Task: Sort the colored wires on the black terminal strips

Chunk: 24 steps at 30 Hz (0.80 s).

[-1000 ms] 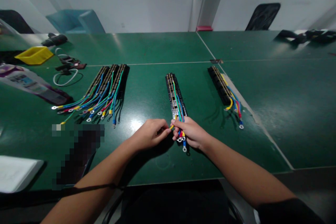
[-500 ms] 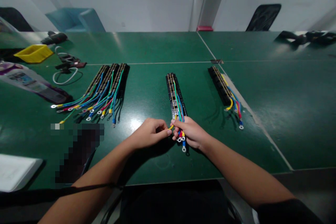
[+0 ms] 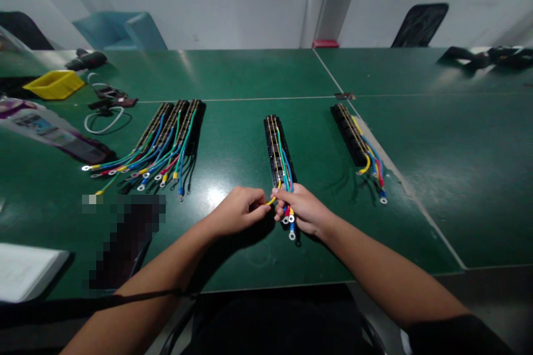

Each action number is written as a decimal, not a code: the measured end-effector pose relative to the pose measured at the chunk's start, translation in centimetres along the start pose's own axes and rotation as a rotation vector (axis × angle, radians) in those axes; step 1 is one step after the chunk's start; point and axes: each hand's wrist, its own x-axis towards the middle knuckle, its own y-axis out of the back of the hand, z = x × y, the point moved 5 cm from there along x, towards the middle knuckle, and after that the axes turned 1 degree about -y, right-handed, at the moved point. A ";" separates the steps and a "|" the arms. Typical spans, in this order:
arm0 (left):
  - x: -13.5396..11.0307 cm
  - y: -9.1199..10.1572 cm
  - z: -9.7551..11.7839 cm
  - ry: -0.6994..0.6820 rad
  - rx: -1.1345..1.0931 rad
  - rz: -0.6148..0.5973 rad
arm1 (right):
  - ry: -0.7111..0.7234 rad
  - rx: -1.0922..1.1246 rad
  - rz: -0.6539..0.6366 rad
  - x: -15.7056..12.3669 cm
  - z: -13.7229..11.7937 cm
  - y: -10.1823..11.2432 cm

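A long black terminal strip point(image 3: 276, 147) with coloured wires lies on the green table straight ahead of me. My left hand point(image 3: 238, 211) is closed in a pinch on a yellow wire point(image 3: 272, 199) at the strip's near end. My right hand point(image 3: 305, 209) is closed around the bundle of wire ends point(image 3: 289, 221), whose blue, red and yellow ring lugs stick out below my fingers. The two hands almost touch.
Three more strips with wires point(image 3: 164, 141) lie side by side at the left, and another strip point(image 3: 353, 136) at the right. A yellow bin point(image 3: 54, 84), a white cable coil point(image 3: 104, 120) and a printed bag point(image 3: 45, 130) sit at the far left. A table seam point(image 3: 400, 177) runs diagonally on the right.
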 end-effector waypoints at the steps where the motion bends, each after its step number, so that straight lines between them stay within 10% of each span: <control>1: 0.0 0.0 0.1 -0.007 0.005 -0.003 | 0.001 -0.001 0.000 0.0 0.0 0.0; 24: 0.3 0.0 0.3 -0.057 0.024 -0.013 | 0.018 -0.016 -0.006 0.0 -0.2 -0.3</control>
